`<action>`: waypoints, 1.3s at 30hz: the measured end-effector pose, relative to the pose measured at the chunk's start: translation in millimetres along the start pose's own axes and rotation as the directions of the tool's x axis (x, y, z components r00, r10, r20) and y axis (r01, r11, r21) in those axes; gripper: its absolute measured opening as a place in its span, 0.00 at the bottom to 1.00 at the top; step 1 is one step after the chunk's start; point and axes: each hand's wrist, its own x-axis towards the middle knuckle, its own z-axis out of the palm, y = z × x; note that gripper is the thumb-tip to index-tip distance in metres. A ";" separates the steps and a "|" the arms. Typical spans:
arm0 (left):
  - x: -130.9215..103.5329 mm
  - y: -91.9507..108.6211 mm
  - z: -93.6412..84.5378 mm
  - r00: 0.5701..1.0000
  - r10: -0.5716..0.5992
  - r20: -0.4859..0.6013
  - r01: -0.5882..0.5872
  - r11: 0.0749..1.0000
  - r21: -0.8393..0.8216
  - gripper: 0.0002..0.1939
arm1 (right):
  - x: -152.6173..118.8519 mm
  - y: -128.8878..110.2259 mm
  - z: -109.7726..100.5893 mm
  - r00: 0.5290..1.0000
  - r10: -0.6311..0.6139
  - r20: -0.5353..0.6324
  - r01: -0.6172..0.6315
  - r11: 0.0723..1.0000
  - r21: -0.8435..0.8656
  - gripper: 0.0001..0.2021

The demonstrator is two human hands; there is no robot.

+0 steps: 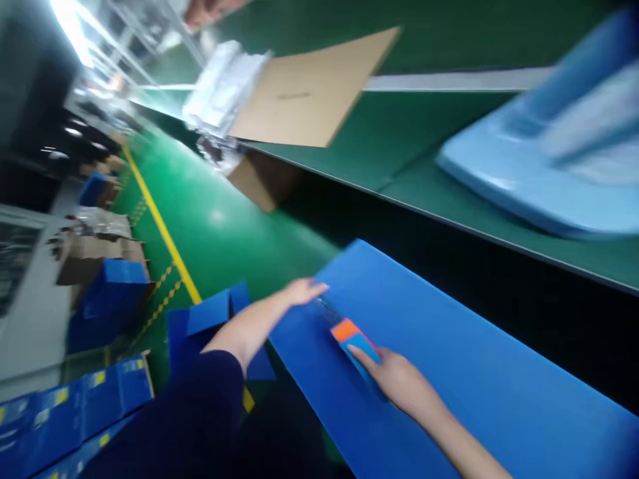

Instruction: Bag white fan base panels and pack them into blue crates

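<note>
An orange-and-blue item (348, 330) is held in the curled fingers of the right hand (397, 378), with a blue panel (444, 362) laid beneath them. Ahead of them, the left hand (299, 291) is placed near the panel's edge; how far its fingers are opened, and any grip, cannot be told.

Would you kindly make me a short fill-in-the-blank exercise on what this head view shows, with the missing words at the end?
1. The right hand grips a tool whose light blue body meets a bright ____ band.
2. The left hand is at the far end of a large panel coloured ____.
3. The long, solid stripe along the floor is ____.
4. The brown cardboard lies on a worktop coloured ____.

Missing words: orange; blue; yellow; green.
</note>
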 end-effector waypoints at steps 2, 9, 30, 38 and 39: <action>4.0 0.6 7.0 0.998 -0.035 -0.057 0.037 0.999 0.034 0.24 | -51.4 35.6 -10.7 0.989 0.126 0.071 -0.128 0.992 0.014 0.32; 19.5 -3.9 47.2 0.931 -0.095 -0.352 0.182 0.958 0.222 0.35 | -235.6 186.5 -43.1 0.918 0.387 0.087 -0.387 0.922 -0.021 0.24; -115.4 96.3 386.1 0.836 0.484 -0.257 -0.193 0.699 0.689 0.47 | -347.2 319.0 -69.5 0.891 0.451 0.048 -0.451 0.892 -0.017 0.30; -130.1 105.0 361.4 0.626 0.706 0.331 -0.655 0.245 0.715 0.37 | -312.9 320.7 -53.5 0.860 0.510 0.018 -0.509 0.855 0.101 0.32; -131.3 113.4 363.9 0.552 0.697 0.459 -0.731 0.139 0.668 0.34 | -306.0 320.0 -48.4 0.860 0.510 0.016 -0.508 0.852 0.127 0.31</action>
